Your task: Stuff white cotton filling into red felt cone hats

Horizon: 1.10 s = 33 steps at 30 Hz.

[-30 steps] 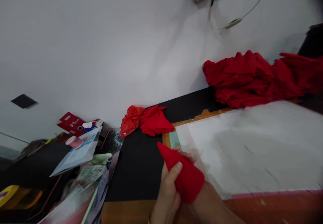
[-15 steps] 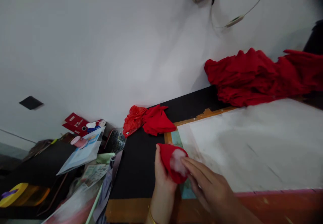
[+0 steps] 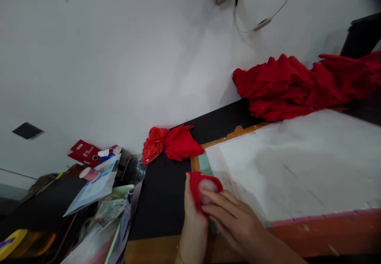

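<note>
Since half a second ago, the right hand (image 3: 242, 224) has moved its fingers from the rim of the red cloth pouch (image 3: 194, 186) further across its open mouth, and the whole view has shifted slightly. The step in hand, as I judge it, is the pressing of white filling (image 3: 207, 184) into this pouch. The pouch is low in the middle of the view, above the near edge of the table, with its mouth toward the wearer. The left hand (image 3: 194, 220) is curved around it from the left and holds it; most of its fingers are hidden behind the cloth. The right hand is half bent, with fingertips on the filling; whether they pinch it or only push, I cannot tell. The next move seems to call for a steady left grip and for soft pressure, so that no filling comes out over the rim.

Behind everything stands a pale wall (image 3: 125, 57). Before it is the black tabletop (image 3: 163, 200), and to the right a large white sheet (image 3: 312, 164) covers much of the surface. A big heap of red cloth (image 3: 291, 89) lies at the far edge of this sheet. Near the wall, a smaller red cloth (image 3: 183, 143) touches a crumpled red plastic bag (image 3: 153, 141). Farther left there is a red box (image 3: 85, 153), and the smallest is a pink spool-like item (image 3: 90, 174).
</note>
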{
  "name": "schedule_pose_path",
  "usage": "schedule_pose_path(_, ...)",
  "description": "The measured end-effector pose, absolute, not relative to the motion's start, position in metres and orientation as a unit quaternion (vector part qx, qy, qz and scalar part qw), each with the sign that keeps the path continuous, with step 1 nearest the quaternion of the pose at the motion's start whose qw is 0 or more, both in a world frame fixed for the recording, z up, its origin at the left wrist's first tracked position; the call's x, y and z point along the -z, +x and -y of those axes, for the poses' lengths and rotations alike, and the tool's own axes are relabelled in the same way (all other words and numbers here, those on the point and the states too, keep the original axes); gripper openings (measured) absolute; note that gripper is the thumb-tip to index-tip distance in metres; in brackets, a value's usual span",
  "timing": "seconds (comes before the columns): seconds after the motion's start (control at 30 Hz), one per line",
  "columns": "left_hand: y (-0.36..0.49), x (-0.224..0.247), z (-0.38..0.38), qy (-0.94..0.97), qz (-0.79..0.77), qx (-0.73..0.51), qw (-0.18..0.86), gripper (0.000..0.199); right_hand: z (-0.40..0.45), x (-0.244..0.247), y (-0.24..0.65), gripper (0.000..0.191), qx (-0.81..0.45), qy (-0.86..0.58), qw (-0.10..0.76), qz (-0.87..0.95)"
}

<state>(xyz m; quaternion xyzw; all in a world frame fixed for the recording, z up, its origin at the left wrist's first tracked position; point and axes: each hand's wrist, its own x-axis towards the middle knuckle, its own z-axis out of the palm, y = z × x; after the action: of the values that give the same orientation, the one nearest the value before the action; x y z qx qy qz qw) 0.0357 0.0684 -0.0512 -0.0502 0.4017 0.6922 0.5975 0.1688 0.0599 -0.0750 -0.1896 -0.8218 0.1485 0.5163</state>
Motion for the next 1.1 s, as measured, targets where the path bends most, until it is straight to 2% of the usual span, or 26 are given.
schedule_pose_path(0.13, 0.04, 0.043, -0.07, -0.09, -0.349, -0.669, 0.65, 0.03, -0.069, 0.067, 0.193, 0.035, -0.239, -0.329, 0.546, 0.732)
schedule_pose_path(0.33, 0.067, 0.047, -0.078, -0.03, -0.37, -0.622, 0.689, 0.038, -0.088, 0.074, 0.187, 0.035, -0.317, -0.4, 0.457, 0.728)
schedule_pose_path(0.4, 0.069, 0.052, -0.075, 0.052, -0.447, -0.639, 0.624, 0.043, -0.094, 0.078, 0.186, 0.032, -0.307, -0.432, 0.458, 0.713)
schedule_pose_path(0.47, 0.065, 0.056, -0.067, 0.17, -0.529, -0.669, 0.494, 0.047, -0.098, 0.08, 0.188, 0.029, -0.282, -0.445, 0.469, 0.709)
schedule_pose_path(0.57, 0.058, 0.06, -0.055, 0.344, -0.595, -0.626, 0.369, 0.052, -0.1, 0.08, 0.191, 0.028, -0.244, -0.409, 0.499, 0.724)
schedule_pose_path(0.73, 0.058, 0.063, -0.051, 0.396, -0.631, -0.584, 0.323, 0.036, -0.088, 0.08, 0.187, 0.029, -0.259, -0.335, 0.517, 0.744)
schedule_pose_path(0.87, 0.064, 0.067, -0.05, 0.444, -0.625, -0.584, 0.266, 0.024, -0.082, 0.081, 0.186, 0.035, -0.353, -0.398, 0.507, 0.678)
schedule_pose_path(0.97, 0.064, 0.071, -0.047, 0.51, -0.602, -0.57, 0.228, 0.025, -0.085, 0.08, 0.19, 0.027, -0.396, -0.41, 0.495, 0.655)
schedule_pose_path(1.1, 0.055, 0.076, -0.049, 0.524, -0.61, -0.56, 0.199, 0.028, -0.091, 0.08, 0.195, 0.028, -0.354, -0.449, 0.513, 0.64)
